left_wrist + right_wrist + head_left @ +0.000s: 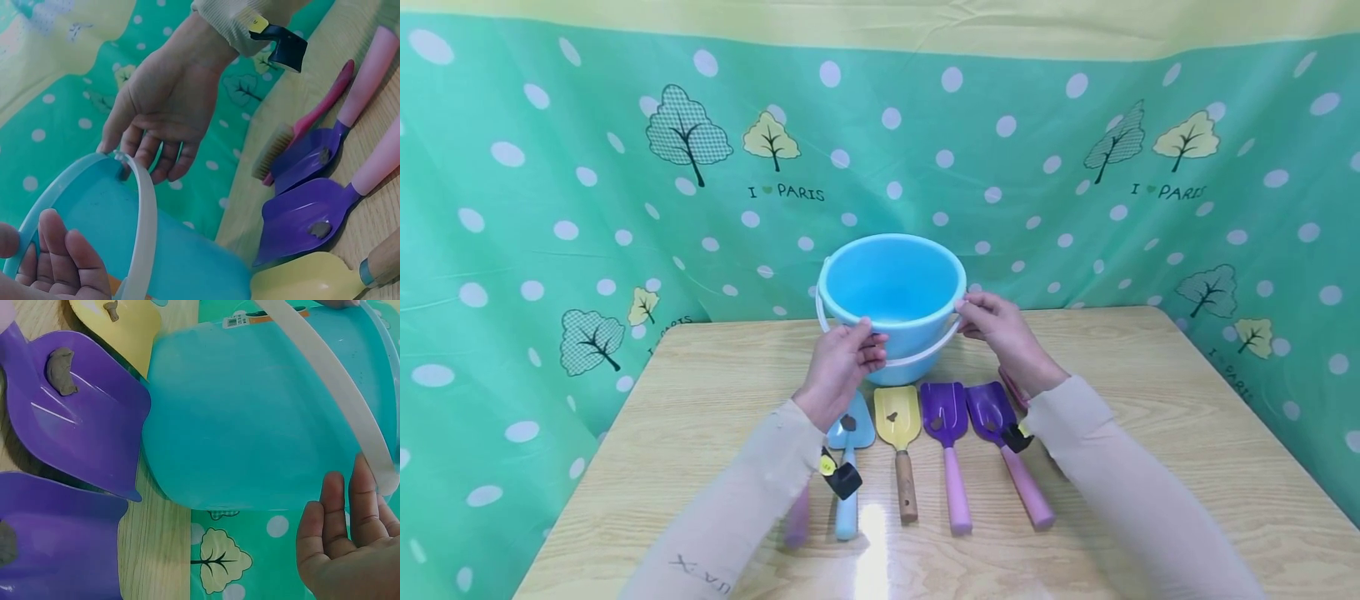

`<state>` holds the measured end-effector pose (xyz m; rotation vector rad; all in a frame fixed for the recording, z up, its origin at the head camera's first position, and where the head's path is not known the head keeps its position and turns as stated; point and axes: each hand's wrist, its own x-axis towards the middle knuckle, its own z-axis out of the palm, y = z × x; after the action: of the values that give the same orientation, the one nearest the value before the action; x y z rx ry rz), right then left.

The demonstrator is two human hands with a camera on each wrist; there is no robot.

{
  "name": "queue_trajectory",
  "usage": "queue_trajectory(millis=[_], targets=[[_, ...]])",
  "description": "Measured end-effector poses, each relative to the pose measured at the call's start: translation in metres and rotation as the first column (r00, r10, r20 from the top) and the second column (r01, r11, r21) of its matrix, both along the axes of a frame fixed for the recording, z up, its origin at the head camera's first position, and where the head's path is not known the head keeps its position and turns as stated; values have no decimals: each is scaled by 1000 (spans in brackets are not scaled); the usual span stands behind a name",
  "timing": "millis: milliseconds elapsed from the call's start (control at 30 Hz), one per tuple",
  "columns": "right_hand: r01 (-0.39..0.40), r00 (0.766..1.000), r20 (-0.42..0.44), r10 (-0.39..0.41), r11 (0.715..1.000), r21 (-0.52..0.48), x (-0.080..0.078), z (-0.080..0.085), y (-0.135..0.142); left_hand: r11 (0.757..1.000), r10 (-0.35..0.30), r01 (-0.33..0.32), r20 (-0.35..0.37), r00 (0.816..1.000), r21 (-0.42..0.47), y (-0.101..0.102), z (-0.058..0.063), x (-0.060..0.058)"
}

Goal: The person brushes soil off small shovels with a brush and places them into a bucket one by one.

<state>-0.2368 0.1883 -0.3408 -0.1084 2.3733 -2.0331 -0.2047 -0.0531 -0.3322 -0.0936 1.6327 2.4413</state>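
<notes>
While left hand (pixel 841 365) and right hand (pixel 1006 335) pinch the bucket's rim (pixel 917 322), scoops (pixel 907 407) lie before it; brush (pixel 317 106) alongside.

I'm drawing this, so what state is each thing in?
Blue bucket, open, nothing visible inside
Bucket handle, lowered across front
Left hand, pinching the bucket
Right hand, pinching the bucket
Blue shovel, lying, carrying lump
Yellow shovel, lying, carrying lump
Left purple shovel, lying, carrying lump
Right purple shovel, lying, carrying lump
Brush, lying down
Leftmost pink handle, lying, partly hidden
</notes>
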Motion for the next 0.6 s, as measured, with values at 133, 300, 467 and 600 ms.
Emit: queue_trajectory(millis=[133, 300, 467, 600], targets=[[-5, 1000, 11, 5, 1000, -13, 1, 0, 3, 1000, -7, 7, -1, 1000, 3, 2, 0, 0], [-10, 1000, 8, 10, 1000, -25, 1, 0, 5, 1000, -5, 5, -4, 1000, 3, 4, 0, 0], [-12, 1000, 12, 13, 999, -31, 2, 0, 5, 1000, 4, -4, 4, 1000, 4, 4, -1, 1], [-11, 1000, 19, 11, 999, -30, 2, 0, 6, 1000, 10, -10, 12, 1000, 2, 2, -2, 2]])
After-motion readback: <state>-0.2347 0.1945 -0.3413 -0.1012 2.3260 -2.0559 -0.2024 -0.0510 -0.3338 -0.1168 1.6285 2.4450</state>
